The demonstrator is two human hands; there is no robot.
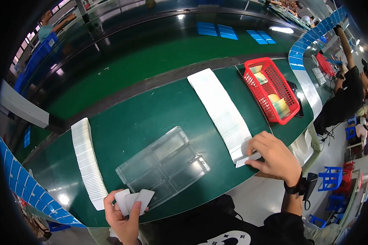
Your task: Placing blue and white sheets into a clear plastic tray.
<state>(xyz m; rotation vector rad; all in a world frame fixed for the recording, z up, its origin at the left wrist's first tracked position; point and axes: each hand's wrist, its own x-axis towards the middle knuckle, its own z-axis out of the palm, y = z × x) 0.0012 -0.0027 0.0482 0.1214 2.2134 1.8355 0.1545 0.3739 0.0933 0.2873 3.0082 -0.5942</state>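
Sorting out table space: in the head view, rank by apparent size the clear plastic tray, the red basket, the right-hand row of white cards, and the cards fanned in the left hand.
1. right-hand row of white cards
2. and 3. clear plastic tray and red basket: too alike to rank, and the fisheye distorts
4. fanned cards in the left hand

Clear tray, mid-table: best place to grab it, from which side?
Judging by pose, take the clear tray at its near rim, by the corner toward the left hand. It lies flat with shallow compartments, so a pinch over the raised edge suits. Card rows flank both sides; the near edge is open.
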